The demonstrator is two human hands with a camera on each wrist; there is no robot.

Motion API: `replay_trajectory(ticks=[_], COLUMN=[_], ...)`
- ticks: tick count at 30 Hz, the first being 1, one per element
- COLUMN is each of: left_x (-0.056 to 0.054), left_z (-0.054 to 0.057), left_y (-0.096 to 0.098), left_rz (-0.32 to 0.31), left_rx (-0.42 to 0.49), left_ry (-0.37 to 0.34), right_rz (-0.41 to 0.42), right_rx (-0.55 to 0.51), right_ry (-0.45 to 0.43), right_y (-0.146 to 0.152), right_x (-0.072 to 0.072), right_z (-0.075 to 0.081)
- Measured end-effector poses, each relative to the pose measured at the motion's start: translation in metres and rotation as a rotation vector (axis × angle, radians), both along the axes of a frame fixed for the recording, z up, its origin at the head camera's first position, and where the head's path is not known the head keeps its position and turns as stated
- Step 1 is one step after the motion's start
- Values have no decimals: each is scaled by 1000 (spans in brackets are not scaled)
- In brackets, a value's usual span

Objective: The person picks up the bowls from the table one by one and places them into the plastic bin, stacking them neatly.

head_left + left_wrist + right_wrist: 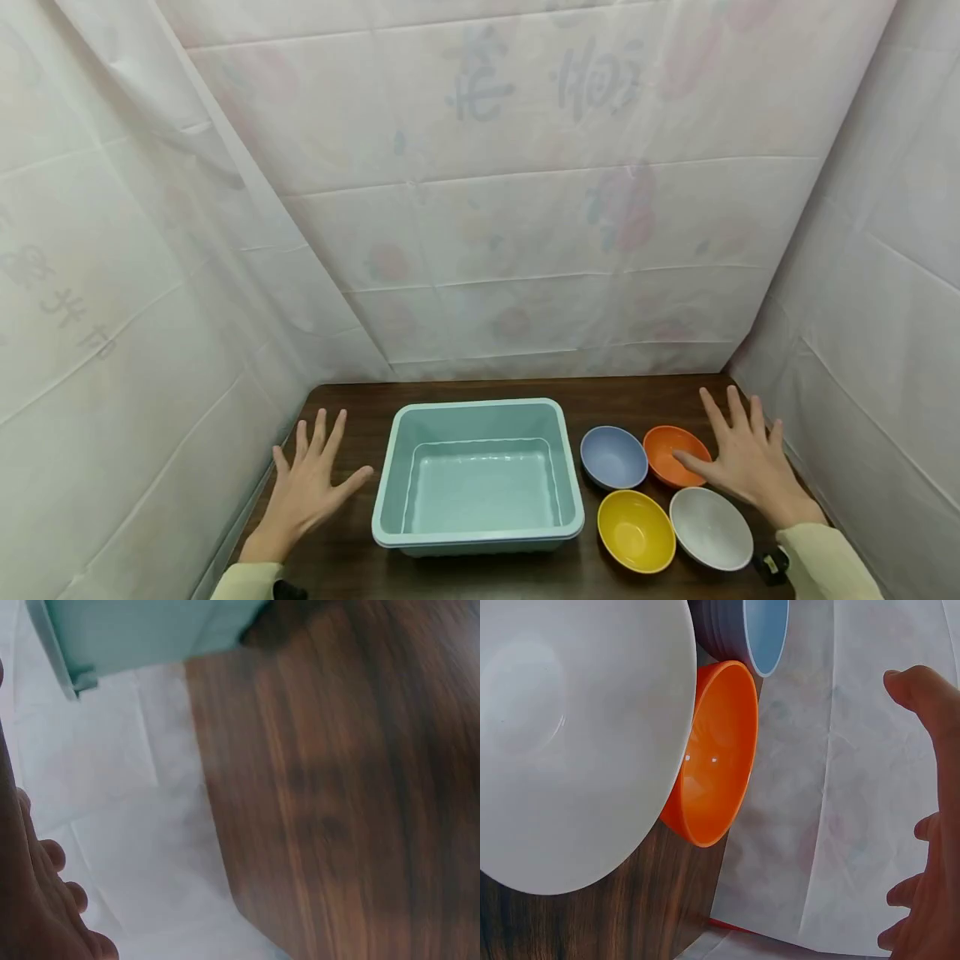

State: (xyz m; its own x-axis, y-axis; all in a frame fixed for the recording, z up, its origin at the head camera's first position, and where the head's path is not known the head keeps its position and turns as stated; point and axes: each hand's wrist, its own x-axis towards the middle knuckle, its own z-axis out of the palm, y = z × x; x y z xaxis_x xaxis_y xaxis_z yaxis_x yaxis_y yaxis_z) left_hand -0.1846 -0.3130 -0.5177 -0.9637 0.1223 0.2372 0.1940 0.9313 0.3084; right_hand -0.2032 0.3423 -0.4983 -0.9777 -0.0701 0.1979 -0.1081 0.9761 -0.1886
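The left hand (303, 492) and right hand (750, 467) were empty, fingers spread wide. Four bowls (636, 529) sat right of a teal basin (480, 537); a low right-hand sweep could have tipped the orange bowl (670, 440).

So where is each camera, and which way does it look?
Head: on the head, facing forward and down at a pale-green rectangular tub; left hand and right hand show.
Left wrist: worn there, facing brown wood-grain table and tub; that hand partly shows.
Right wrist: worn there, facing round white bowl, orange bowl and blue bowl; that hand partly shows.
Head and right wrist share those bowls.
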Motion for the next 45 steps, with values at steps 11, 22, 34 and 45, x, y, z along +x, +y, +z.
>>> replay_trajectory(ticks=[11, 22, 34, 45], left_x=[-4, -6, -6, -7], left_z=[7, 1, 0, -2], left_y=[37, 60, 65, 64], left_rz=[-125, -166, -205, -269], left_rx=[126, 144, 142, 86], left_ry=[-60, -114, -106, -71], right_rz=[14, 20, 17, 26], right_rx=[-20, -21, -13, -25], right_ry=[-9, 3, 24, 10], right_y=[-4, -4, -2, -3], right_x=[0, -2, 0, -2], right_z=[-1, -2, -3, -4])
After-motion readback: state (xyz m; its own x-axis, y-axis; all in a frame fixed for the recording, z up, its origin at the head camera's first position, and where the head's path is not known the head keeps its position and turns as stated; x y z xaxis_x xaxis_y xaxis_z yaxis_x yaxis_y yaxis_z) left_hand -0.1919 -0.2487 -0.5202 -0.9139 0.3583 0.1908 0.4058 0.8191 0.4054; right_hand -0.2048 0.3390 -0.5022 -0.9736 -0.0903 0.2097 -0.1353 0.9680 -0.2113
